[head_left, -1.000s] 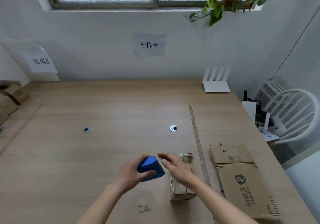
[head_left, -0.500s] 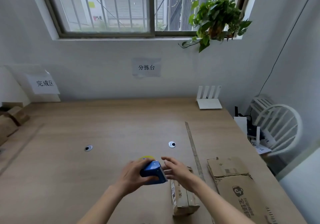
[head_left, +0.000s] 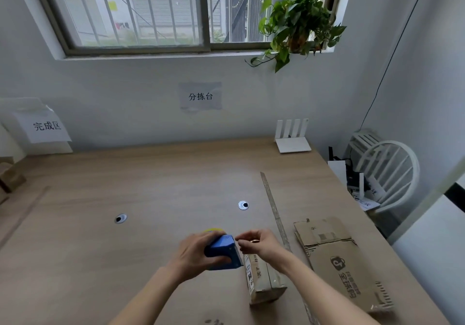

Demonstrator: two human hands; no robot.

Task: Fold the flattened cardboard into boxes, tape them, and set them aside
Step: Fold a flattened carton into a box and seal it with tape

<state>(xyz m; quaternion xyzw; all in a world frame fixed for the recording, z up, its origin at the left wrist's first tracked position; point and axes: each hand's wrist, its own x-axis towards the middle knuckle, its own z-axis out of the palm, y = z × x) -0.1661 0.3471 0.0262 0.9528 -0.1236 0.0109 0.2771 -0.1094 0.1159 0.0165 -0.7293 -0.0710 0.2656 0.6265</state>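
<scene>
My left hand [head_left: 195, 254] grips a blue tape dispenser [head_left: 224, 251] above the wooden table [head_left: 151, 179]; a yellow edge of the tape roll shows above my fingers. My right hand [head_left: 259, 243] is at the dispenser's front end, its fingertips pinched together there as on the tape end, which is too thin to see. A small folded cardboard box [head_left: 263, 277] stands on the table just below my right wrist. A stack of flattened cardboard [head_left: 337, 259] lies to the right.
A long thin strip [head_left: 275, 214] lies on the table between the box and the flat cardboard. A white router [head_left: 293, 137] stands at the back right. A white chair [head_left: 387, 171] is off the right edge. Brown boxes [head_left: 10, 176] sit at the far left.
The view tilted up. My left hand turned the dispenser, and my right hand closed from spread fingers to a pinch at its front end.
</scene>
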